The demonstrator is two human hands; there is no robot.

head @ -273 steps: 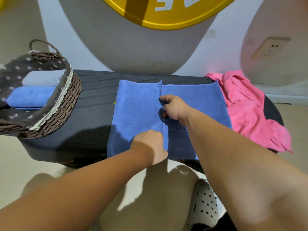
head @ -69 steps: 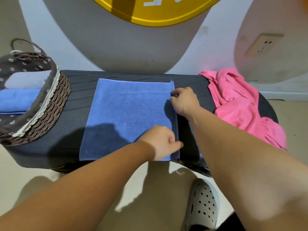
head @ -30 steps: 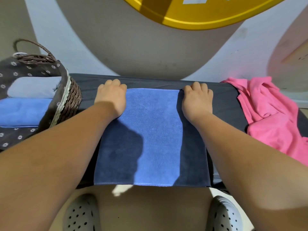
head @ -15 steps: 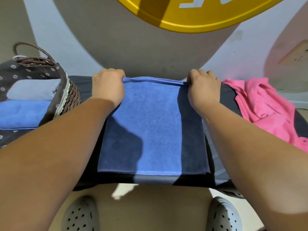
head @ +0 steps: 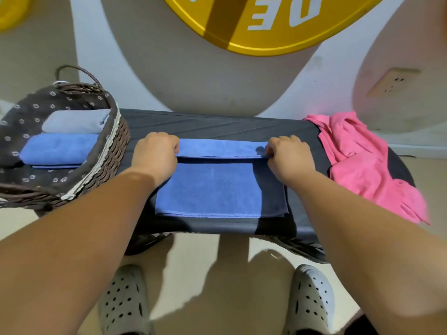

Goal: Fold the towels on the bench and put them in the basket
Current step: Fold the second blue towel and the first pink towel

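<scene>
- A pair of white perforated clogs (head: 123, 301) stands on the pale floor at the near edge of the view.
- The blue towel (head: 210, 189) lies flat across the middle of the dark bench (head: 217, 124), its near hem close to the bench's near edge.
- The left hand (head: 156, 157) is clenched on the towel's far left corner, and the right hand (head: 289, 158) grips the far right corner. Between them the far edge is doubled over toward the near side.
- Left of the towel, a wicker basket (head: 106, 155) with a flowered lining holds a folded blue towel (head: 58, 148) and, beyond it, a folded grey towel (head: 75, 120).
- On the bench's right end lies a crumpled pink towel (head: 362, 160).
- On the far wall are a yellow sign (head: 266, 25) and a wall socket (head: 393, 82).
</scene>
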